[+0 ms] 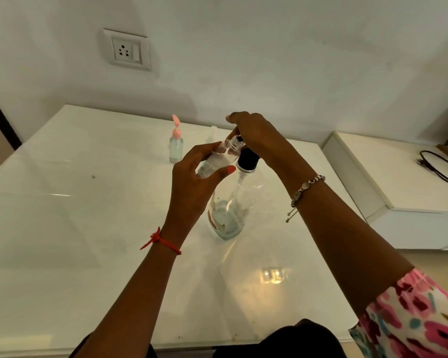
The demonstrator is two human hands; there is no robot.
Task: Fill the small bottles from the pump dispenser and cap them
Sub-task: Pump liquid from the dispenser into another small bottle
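My left hand (194,182) grips a small clear bottle (219,158), uncapped and tilted, its threaded mouth up against the nozzle of the pump dispenser. The dispenser (234,200) is a large clear bottle with a black pump collar (248,158) and a little pale liquid at its bottom; it stands mid-table. My right hand (254,135) rests on top of the pump head, which it hides. Further back to the left stands a second small bottle (176,148), upright, with a pink flip cap and pale liquid inside.
The white glossy table (88,228) meets a white wall bearing a power socket (126,49). A lower white shelf (388,182) sits to the right with a black cable (440,166) on it. A small clear object lies behind my hands, mostly hidden.
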